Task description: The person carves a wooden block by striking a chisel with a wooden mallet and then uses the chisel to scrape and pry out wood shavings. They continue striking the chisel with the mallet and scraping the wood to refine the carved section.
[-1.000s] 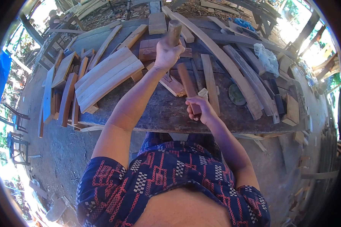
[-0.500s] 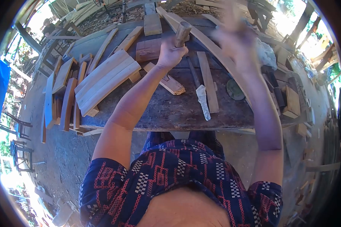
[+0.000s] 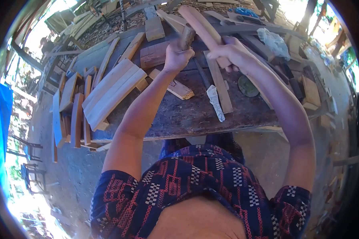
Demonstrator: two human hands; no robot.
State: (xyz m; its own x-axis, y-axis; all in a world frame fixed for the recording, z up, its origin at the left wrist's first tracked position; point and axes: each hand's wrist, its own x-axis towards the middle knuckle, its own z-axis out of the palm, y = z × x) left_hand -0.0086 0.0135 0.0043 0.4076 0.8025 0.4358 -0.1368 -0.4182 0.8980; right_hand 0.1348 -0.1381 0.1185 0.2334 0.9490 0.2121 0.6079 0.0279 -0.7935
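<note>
My left hand (image 3: 178, 56) is wrapped round an upright wooden handle (image 3: 187, 36) over the far part of the dark workbench (image 3: 179, 119). What lies below that fist is hidden. My right hand (image 3: 232, 55) is closed on the lower end of a flat wooden piece (image 3: 201, 26), which slants up and to the left, close to the handle's top. Below my left hand lies a short board with a rough end (image 3: 179, 89). A narrow board (image 3: 220, 85) and a tool partly wrapped in white material (image 3: 214, 102) lie below my right hand.
Joined planks (image 3: 115, 93) and several wooden pieces (image 3: 76, 115) are on the left of the bench. A round green object (image 3: 247, 86), a clear plastic bag (image 3: 274, 43) and a wood block (image 3: 310, 93) are on the right. A blue tarp (image 3: 0, 123) hangs at far left.
My right hand has come down and towards the left, and the wooden piece, blurred before, now shows clearly beside the handle. My left hand keeps its hold. The view has shifted slightly.
</note>
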